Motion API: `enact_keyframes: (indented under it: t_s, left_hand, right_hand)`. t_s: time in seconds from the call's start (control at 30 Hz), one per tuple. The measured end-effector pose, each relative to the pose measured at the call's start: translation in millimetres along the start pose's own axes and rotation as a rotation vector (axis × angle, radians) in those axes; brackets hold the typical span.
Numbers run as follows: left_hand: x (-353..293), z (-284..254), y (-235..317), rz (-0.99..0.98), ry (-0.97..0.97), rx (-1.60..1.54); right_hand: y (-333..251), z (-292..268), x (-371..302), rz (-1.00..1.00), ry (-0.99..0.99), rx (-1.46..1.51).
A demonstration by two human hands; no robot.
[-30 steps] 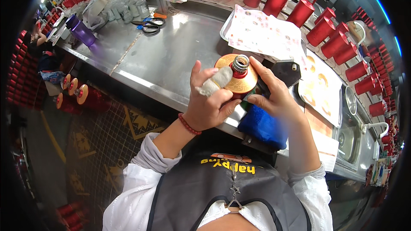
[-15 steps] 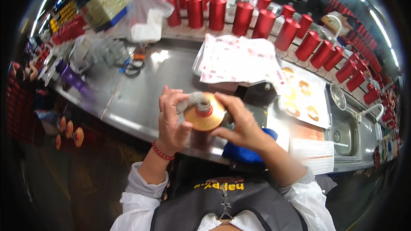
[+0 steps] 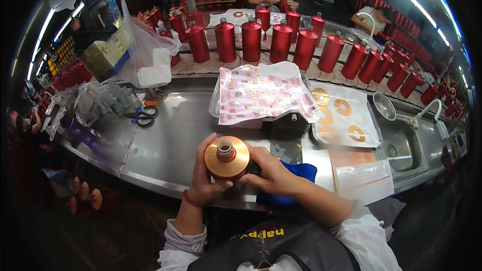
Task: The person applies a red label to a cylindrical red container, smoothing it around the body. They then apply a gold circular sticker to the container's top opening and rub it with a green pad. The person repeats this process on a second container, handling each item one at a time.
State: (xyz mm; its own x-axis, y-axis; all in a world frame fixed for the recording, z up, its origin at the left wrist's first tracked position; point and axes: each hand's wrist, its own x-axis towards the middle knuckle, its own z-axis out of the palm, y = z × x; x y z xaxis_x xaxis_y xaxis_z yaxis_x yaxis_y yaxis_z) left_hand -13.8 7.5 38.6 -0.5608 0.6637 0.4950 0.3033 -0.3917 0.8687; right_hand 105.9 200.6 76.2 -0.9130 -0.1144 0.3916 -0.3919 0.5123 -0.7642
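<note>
The left hand (image 3: 202,176) has dropped from the gold top (image 3: 216,164) to the side of the bottle (image 3: 227,156), and the pale wrap seen at its fingers before is now out of sight. It curls round the bottle's 9 o'clock side, while the right hand (image 3: 272,173) grips at 3 o'clock, fingers and thumb close together. The bottle is upright between the 2 hands, above the bench's near edge, mouth uncovered. This looks like a shift from rubbing the top to steadying or turning the bottle.

From the bottle, bare metal bench (image 3: 173,143) spreads at 9 to 10 o'clock, up to the scissors (image 3: 145,115). Room is tighter elsewhere: a tray of pink sheets (image 3: 261,93) at 1 o'clock, a blue cloth (image 3: 301,171) just beside the right hand at 4.
</note>
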Motion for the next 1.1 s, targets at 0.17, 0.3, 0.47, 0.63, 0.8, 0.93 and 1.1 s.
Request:
enact_keyframes:
  t_s: [0.17, 0.3, 0.47, 0.63, 0.8, 0.93, 1.1]
  left_hand:
    - [64, 46, 47, -0.179, -0.109, -0.109]
    - [74, 94, 11, -0.560, -0.204, -0.374]
    - [83, 129, -22, -0.741, -0.149, -0.453]
    - [102, 139, -41, -0.759, -0.035, -0.397]
    - [89, 137, -43, -0.628, 0.012, -0.175]
    - [74, 134, -39, -0.501, -0.028, -0.119]
    - [63, 127, -55, -0.438, -0.008, -0.088]
  right_hand:
    - [-25, -45, -23, 0.148, 0.183, 0.076]
    - [-21, -75, -61, 0.467, 0.196, 0.216]
    - [4, -88, -93, 0.680, 0.287, 0.468]
    - [29, -90, -88, 0.716, 0.334, 0.463]
    - [55, -125, -81, 0.497, 0.292, 0.025]
    - [119, -188, -21, 0.200, 0.314, -0.592]
    - [227, -205, 94, 0.111, -0.001, -0.799]
